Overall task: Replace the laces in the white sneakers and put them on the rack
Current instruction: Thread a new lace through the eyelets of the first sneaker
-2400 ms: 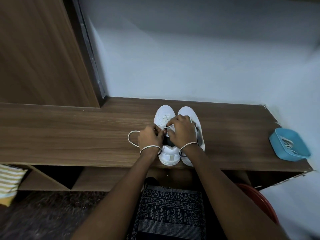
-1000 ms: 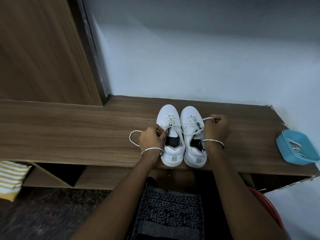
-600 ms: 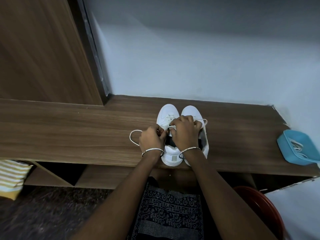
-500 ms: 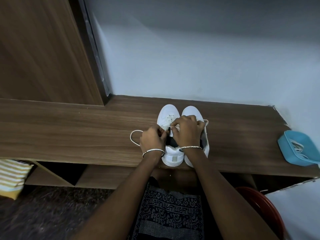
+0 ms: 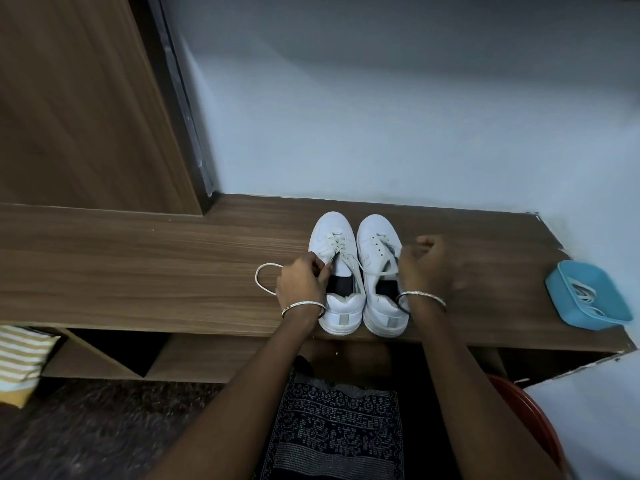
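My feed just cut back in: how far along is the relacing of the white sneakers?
Done: the left sneaker has lace crossed through its front eyelets. In hand: the left hand pinches one lace end, the right hand pulls the other across the right sneaker. Left: the left sneaker's upper eyelets, the whole right sneaker, whose eyelets look bare, with loose laces waiting in the blue tray, then racking.

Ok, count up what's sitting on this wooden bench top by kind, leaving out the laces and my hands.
White sneakers: 2
Blue tray: 1
Total: 3
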Demonstrator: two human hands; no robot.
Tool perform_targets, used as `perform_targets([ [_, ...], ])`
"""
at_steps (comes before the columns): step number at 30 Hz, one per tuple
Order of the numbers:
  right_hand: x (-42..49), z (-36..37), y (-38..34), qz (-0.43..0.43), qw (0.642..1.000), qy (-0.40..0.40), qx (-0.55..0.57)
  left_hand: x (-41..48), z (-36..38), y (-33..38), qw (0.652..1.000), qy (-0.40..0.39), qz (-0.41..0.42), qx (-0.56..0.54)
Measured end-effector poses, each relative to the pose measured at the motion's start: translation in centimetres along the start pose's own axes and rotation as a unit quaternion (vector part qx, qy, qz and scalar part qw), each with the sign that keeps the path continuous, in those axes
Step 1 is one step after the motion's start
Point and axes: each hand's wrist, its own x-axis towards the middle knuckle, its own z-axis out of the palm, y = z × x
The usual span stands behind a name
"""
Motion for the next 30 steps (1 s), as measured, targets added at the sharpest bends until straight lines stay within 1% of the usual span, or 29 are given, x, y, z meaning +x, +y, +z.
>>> perform_targets([
  [2,-1.6,0.5,-0.5,-0.074,0.991,0.025,-0.109,-0.1,-0.1,0.0,1.000,-0.001,0.010,0.001],
  [3,-2.4,0.9,-0.9,-0.121,0.981,0.028,-0.147,-0.2,-0.2,0.0,1.000,-0.002,0.017,0.002],
  [4,-3.2,1.2,-1.2,-0.170,0.972,0.013,-0.162,-0.2,-0.3,-0.1,1.000,-0.004,0.027,0.000],
  [5,-3.9,1.7,-1.5,-0.216,0.963,-0.027,-0.157,-0.3,-0.4,-0.2,0.999,-0.006,0.039,-0.004],
  [7,-5.0,3.0,-1.2,-0.272,0.941,-0.144,-0.139,-0.4,-0.5,-0.6,0.998,-0.013,0.058,-0.015],
  [8,-5.4,3.6,-1.0,-0.279,0.931,-0.189,-0.138,-0.4,-0.6,-0.8,0.998,-0.015,0.062,-0.022],
  [9,-5.7,3.9,-0.9,-0.276,0.927,-0.213,-0.136,-0.5,-0.6,-1.1,0.997,-0.017,0.063,-0.030],
  [12,-6.1,4.4,-0.7,-0.262,0.935,-0.204,-0.127,-0.6,-0.7,-1.5,0.997,-0.011,0.051,-0.052],
  [15,-6.1,4.2,-1.0,-0.246,0.937,-0.206,-0.136,-0.7,-0.6,-0.9,0.999,-0.010,0.032,-0.040],
  [18,-5.9,4.2,-0.8,-0.208,0.947,-0.216,-0.119,-0.9,-0.4,-0.1,0.999,-0.020,0.031,0.000],
  [20,-5.7,4.2,-0.5,-0.198,0.947,-0.227,-0.109,-0.7,-0.1,0.2,0.998,-0.027,0.036,0.040],
  [23,-4.9,4.0,-0.7,-0.204,0.941,-0.249,-0.106,-0.7,0.0,0.5,0.995,-0.022,0.043,0.082],
  [26,-3.6,4.3,-1.3,-0.233,0.937,-0.236,-0.108,-0.8,0.0,0.4,0.995,-0.019,0.045,0.087],
  [30,-2.7,5.7,-2.1,-0.294,0.907,-0.242,-0.181,-0.6,0.3,-0.1,0.996,-0.018,0.047,0.071],
])
